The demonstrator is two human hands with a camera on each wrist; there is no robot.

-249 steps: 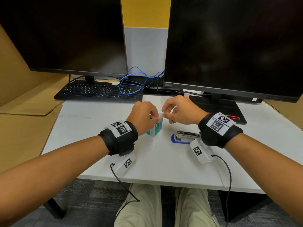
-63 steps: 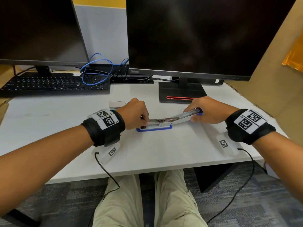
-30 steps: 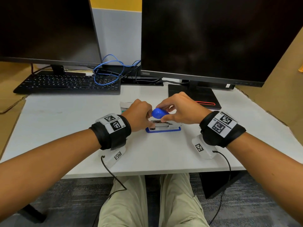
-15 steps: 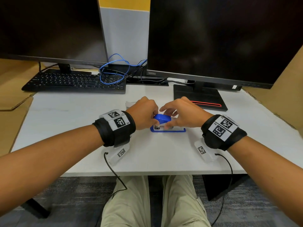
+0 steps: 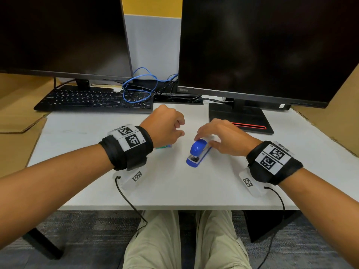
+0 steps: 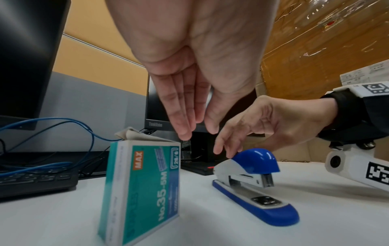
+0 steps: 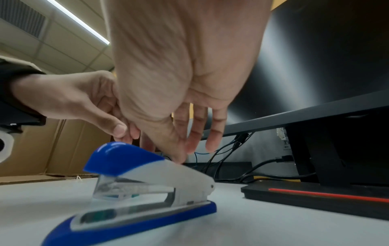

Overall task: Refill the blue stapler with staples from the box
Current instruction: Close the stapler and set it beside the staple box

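Person's legs: khaki trousers [image 5: 186, 239] fill the bottom centre of the head view, under the near edge of the white desk [image 5: 174, 191].
Stapler: the blue stapler [image 5: 198, 152] lies closed at the centre of the head view, on the desk between the two wrists. Its long axis runs diagonally, the blue nose toward the lower left of the frame and the hinge end toward the upper right.
Right hand: the right hand [image 5: 223, 137] sits over the stapler's hinge end, fingers spread and relaxed. In the right wrist view its fingertips [image 7: 177, 158] appear to touch the grey top just behind the blue cap; blur leaves the contact uncertain. It clamps nothing.
Left hand: the left hand [image 5: 165, 126] hovers left of centre, fingers loosely extended and close together, holding nothing.
Staple box: the teal staple box [image 6: 143, 186] stands on end just below the left fingertips in the left wrist view; in the head view only a corner shows under that hand. Its top flap looks open.
Key relation: the stapler lies right of the left hand and under the right, so the right hand is nearer it; the box lies nearer the left hand.
Stage, as a judgement: with the stapler shut, the refill looks essentially finished.
Far: a keyboard [image 5: 93, 100] at upper left, blue cable [image 5: 139, 86], and two dark monitors [image 5: 262, 45] across the top.
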